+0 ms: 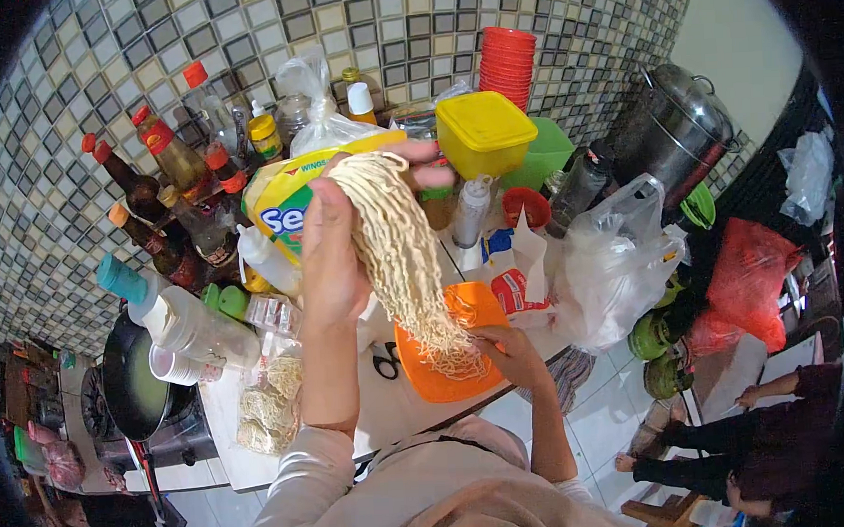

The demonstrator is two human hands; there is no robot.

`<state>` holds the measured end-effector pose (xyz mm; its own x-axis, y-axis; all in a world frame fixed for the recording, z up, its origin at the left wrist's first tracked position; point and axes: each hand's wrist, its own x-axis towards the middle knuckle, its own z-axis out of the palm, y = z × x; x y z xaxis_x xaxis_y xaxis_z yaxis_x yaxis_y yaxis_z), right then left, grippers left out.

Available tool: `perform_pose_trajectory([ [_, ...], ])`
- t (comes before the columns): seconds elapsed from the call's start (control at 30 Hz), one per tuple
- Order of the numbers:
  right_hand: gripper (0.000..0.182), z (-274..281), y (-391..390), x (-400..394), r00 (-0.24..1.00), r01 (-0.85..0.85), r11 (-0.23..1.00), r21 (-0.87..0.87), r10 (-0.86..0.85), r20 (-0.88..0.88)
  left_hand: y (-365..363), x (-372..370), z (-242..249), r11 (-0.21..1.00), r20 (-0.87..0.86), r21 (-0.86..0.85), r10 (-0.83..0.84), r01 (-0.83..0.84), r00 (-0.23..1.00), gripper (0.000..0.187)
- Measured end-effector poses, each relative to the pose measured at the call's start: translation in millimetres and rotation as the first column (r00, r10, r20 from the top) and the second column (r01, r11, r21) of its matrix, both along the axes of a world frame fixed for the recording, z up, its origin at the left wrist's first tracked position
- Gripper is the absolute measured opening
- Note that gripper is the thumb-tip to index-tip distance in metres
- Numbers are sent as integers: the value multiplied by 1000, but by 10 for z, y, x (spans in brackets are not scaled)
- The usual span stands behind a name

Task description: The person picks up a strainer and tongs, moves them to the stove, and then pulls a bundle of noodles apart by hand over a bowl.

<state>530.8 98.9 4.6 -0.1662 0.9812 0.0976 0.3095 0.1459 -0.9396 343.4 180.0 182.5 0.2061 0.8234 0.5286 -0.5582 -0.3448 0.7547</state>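
Your left hand (331, 254) grips the noodle block (402, 255) and wrapper (281, 209) high; your right hand (508, 350) clasps the orange bowl (447, 377). Lower the noodles slowly so strands land inside.

The yellow noodle packet (281, 206) shows "WINGS" in small letters near its top edge and, below, large white letters "Se" on blue; the rest is hidden.

Checkered tile wall (352, 19) in grey, cream and black behind white counter (391, 408). Plain pale wall (744, 37) at right. White tiled floor (611, 416) below. Stove (95, 405) at left end of counter. Wooden stool (659, 513) on floor. Bright, even light.
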Motion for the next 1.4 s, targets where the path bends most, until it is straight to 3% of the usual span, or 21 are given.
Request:
perform_pose_trajectory([
  [0.03, 17, 25, -7, 2, 992, 11, 995, 103, -24, 126, -32, 59, -30, 988, 155, -103, -102, 118, 983, 73],
  [0.07, 16, 55, -11, 6, 967, 9, 978, 207, -62, 248, -39, 82, -59, 988, 157, -103, -101, 118, 982, 73],
  [0.2, 14, 185, -7, 36, 940, 49, 978, 203, -114, 320, -127, 173, -62, 968, 180, -187, -135, 169, 974, 66],
  [0.27, 22, 245, 22, 50, 959, 26, 977, 213, -84, 271, -90, 165, -141, 953, 117, -179, -225, 243, 967, 58],
  [0.3, 22, 309, 24, 25, 959, 24, 978, 207, -81, 273, -117, 232, -129, 955, 224, -163, -211, 250, 952, 48],
  [0.4, 38, 519, -13, -152, 989, 35, 956, 291, -75, 127, -137, 278, -178, 932, 292, -180, -254, 314, 922, 47],
  [0.47, 50, 556, -46, -272, 992, 52, 981, 184, -29, -127, -171, 304, -183, 930, 269, -203, -249, 307, 930, 47],
  [0.5, 50, 593, -44, -366, 991, 51, 982, 181, -28, -128, -181, 310, -196, 928, 230, -209, -260, 309, 938, 47],
  [0.57, 44, 652, -27, -511, 933, 65, 986, 152, -6, -361, -195, 328, -206, 936, 175, -207, -250, 283, 952, 48],
  [0.6, 44, 574, -8, -500, 933, 66, 986, 151, -8, -360, -189, 324, -201, 936, 175, -208, -251, 285, 952, 48],
  [0.67, 37, 270, 78, -475, 998, -32, 998, -46, 30, -59, -169, 283, -177, 891, 366, -192, -324, 412, 872, 50],
  [0.7, 37, 182, 99, -464, 998, -35, 998, -46, 33, -61, -202, 262, -113, 926, 349, -187, -250, 329, 903, 49],
  [0.9, 30, -129, 143, -326, 993, -26, 998, 64, 34, -113, -81, 10, -15, 946, 471, -6, -283, 324, 836, 51],
  [1.0, 30, -105, 123, -243, 999, -9, 997, 77, 11, -32, 13, -98, -25, 957, 481, 29, -268, 290, 835, 49],
  [1.07, 25, -17, 87, -204, 980, 17, 994, -109, -38, -197, 9, -155, 20, 968, 504, 25, -228, 249, 833, 45],
  [1.1, 25, 0, 77, -181, 980, 18, 994, -110, -39, -197, 28, -192, 40, 971, 560, 65, -227, 230, 797, 44],
  [1.17, 15, 14, 60, -128, 928, 26, 984, -174, -89, -361, 112, -315, 39, 966, 607, 159, -257, 202, 752, 41],
  [1.3, 18, -134, 41, 59, 984, -21, 977, -212, -18, -179, 144, -520, 82, 955, 611, 202, -295, 215, 735, 39],
  [1.37, 25, -229, 37, 44, 876, 65, 980, -190, -147, -460, 173, -565, 64, 935, 623, 227, -355, 272, 697, 38],
  [1.4, 25, -221, 44, 51, 876, 63, 980, -189, -145, -460, 199, -593, 45, 910, 634, 254, -412, 327, 654, 37],
])
